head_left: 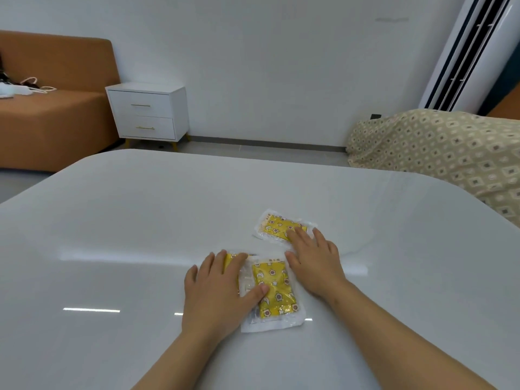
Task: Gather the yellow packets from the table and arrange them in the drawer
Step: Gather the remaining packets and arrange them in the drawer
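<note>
While left grip (pixel 216 291) presses near packets (pixel 274 288), right grip (pixel 312 260) touches far packet (pixel 277 225).

On the surface (pixel 140 220), a far packet (pixel 277 225) is laid behind a near packet (pixel 274 288); a third packet (pixel 232 258) is set against its left side. Behind the surface, a cabinet (pixel 147 111) is placed right of a sofa (pixel 50 116).

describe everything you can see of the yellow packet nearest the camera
The near packet is a clear, crinkly plastic pouch with sealed edges, holding a yellow insert printed with stars and small figures. It lies flat on the glossy white table, long side running away from the camera. The left hand rests its thumb on its left part; a second packet lies beside it, mostly hidden under that hand.
</note>
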`<state>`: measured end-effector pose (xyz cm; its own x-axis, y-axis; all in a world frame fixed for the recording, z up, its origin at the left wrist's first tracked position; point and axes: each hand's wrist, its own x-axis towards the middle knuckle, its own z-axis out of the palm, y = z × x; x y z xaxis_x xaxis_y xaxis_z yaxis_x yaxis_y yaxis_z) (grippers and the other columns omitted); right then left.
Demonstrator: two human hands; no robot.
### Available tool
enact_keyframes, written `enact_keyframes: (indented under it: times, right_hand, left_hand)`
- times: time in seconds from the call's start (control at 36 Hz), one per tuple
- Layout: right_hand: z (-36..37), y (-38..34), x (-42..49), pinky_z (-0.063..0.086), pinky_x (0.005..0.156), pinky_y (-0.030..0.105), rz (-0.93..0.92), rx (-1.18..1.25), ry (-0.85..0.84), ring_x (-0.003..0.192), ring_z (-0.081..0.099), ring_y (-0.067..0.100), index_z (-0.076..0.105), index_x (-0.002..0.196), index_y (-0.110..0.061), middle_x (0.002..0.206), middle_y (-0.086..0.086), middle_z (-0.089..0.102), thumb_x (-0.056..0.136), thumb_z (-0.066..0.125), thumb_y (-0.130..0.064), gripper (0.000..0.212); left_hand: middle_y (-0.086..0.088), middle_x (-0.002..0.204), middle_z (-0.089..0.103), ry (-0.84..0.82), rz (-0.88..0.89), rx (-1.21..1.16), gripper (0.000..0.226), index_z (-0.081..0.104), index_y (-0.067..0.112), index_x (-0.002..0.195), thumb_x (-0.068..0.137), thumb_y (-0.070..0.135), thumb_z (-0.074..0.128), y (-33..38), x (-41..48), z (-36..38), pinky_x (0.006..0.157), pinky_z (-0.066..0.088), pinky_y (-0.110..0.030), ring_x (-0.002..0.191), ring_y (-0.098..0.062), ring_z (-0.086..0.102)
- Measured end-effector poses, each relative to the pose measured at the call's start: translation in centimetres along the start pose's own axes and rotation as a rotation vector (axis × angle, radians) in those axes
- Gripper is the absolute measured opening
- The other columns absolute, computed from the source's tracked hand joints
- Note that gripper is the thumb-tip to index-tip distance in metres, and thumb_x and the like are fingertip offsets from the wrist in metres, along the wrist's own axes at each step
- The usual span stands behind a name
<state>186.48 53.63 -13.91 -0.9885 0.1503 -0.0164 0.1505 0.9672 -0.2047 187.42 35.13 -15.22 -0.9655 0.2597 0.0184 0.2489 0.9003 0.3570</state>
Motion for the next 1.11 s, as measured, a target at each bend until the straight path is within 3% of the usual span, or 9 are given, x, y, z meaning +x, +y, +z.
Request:
enact_keyframes:
  times: [0.28, 0.36, 0.44, 0.56, 0.64, 0.81, 0.94, 1.03, 1.11]
  right_hand:
    - [0.4, 0.6, -3.1, 0.01, 0.115, 0.04, 0.081, -0.173, 0.072, 0.14, 0.024, 0.018, 0.029, 0.145, -0.034, 0.148, -0.007, 0.035, 0.096, 0.019, -0.049, 0.052]
    - [0.7, 0.5, -5.3, 0.047, 0.089, 0.038, 0.075, -0.166, 0.256, 0.093, 0.063, 0.02, 0.07, 0.103, -0.03, 0.092, -0.002, 0.066, 0.079, 0.03, -0.05, 0.051]
    - [1.2, 0.9, -7.1, 0.05, 0.064, 0.03, 0.05, -0.129, 0.434, 0.062, 0.06, 0.02, 0.066, 0.058, -0.027, 0.061, -0.005, 0.056, 0.076, 0.039, -0.046, 0.038]
    - [-0.6, 1.2, -5.8, 0.034, 0.094, 0.034, 0.165, 0.079, 0.359, 0.112, 0.049, 0.024, 0.066, 0.107, -0.026, 0.113, 0.002, 0.056, 0.092, 0.048, -0.045, 0.03]
    - [-1.1, 1.4, -4.0, 0.027, 0.104, 0.034, 0.282, 0.112, 0.122, 0.131, 0.033, 0.023, 0.038, 0.138, -0.024, 0.14, 0.001, 0.04, 0.087, 0.05, -0.056, 0.061]
    - [-1.6, 1.4, -2.5, 0.039, 0.091, 0.033, 0.442, 0.279, -0.061, 0.118, 0.048, 0.028, 0.042, 0.123, -0.011, 0.123, 0.008, 0.052, 0.077, 0.069, -0.045, 0.064]
    - [-2.5, 2.3, -2.9, 0.044, 0.068, 0.029, 0.447, 0.831, 0.099, 0.078, 0.059, 0.022, 0.063, 0.082, -0.011, 0.086, 0.009, 0.064, 0.084, 0.065, -0.018, 0.008]
    - [-3.6, 0.9, -3.7, 0.048, 0.069, 0.027, 0.452, 1.359, 0.098, 0.069, 0.061, 0.018, 0.063, 0.079, -0.014, 0.076, 0.004, 0.066, 0.094, 0.055, -0.023, 0.018]
    - [-2.7, -1.6, -4.0, 0.049, 0.068, 0.027, 0.424, 1.229, -0.052, 0.071, 0.062, 0.019, 0.062, 0.079, -0.01, 0.083, 0.009, 0.067, 0.096, 0.05, -0.025, 0.026]
  left_hand:
    - [0.018, 0.141, 0.034, 0.058, -0.04, -0.049, 0.054, 0.033, 0.047, 0.136, 0.086, 0.065, 0.04, -0.1, 0.5, -0.3, 0.108, 0.016, -0.031, 0.134, -0.009, 0.027]
    - [0.018, 0.139, 0.036, 0.059, -0.041, -0.058, 0.051, 0.037, 0.047, 0.134, 0.086, 0.064, 0.041, -0.2, 0.5, -0.3, 0.108, 0.017, -0.031, 0.132, -0.01, 0.03]
    - [0.017, 0.14, 0.035, 0.052, -0.021, -0.038, 0.05, 0.038, 0.047, 0.132, 0.086, 0.067, 0.035, -0.2, 0.2, -0.2, 0.108, 0.018, -0.031, 0.132, -0.01, 0.029]
    - [0.017, 0.141, 0.034, 0.049, -0.01, -0.013, 0.057, 0.038, 0.048, 0.131, 0.081, 0.071, 0.024, -0.2, 0.0, -0.2, 0.108, 0.018, -0.03, 0.133, -0.01, 0.029]
    - [0.016, 0.142, 0.034, 0.061, 0.004, -0.014, 0.046, 0.039, 0.046, 0.132, 0.089, 0.062, 0.035, -0.1, -0.2, -0.2, 0.109, 0.017, -0.03, 0.134, -0.01, 0.028]
    - [0.013, 0.147, 0.028, 0.058, 0.006, -0.038, 0.045, 0.039, 0.045, 0.132, 0.09, 0.061, 0.037, 0.0, -0.3, -0.3, 0.111, 0.015, -0.032, 0.137, -0.011, 0.024]
    - [0.009, 0.152, 0.02, 0.066, -0.004, -0.055, 0.049, 0.039, 0.044, 0.133, 0.088, 0.062, 0.04, -0.1, -0.1, -0.3, 0.112, 0.014, -0.034, 0.138, -0.013, 0.025]
    - [0.006, 0.153, 0.017, 0.061, -0.027, -0.072, 0.053, 0.038, 0.04, 0.135, 0.087, 0.062, 0.043, 0.0, -0.1, -0.3, 0.112, 0.016, -0.035, 0.139, -0.016, 0.024]
    - [0.003, 0.154, 0.019, 0.081, -0.065, -0.133, 0.056, 0.039, 0.034, 0.137, 0.086, 0.057, 0.048, 0.2, -0.2, -0.6, 0.11, 0.021, -0.035, 0.139, -0.02, 0.026]
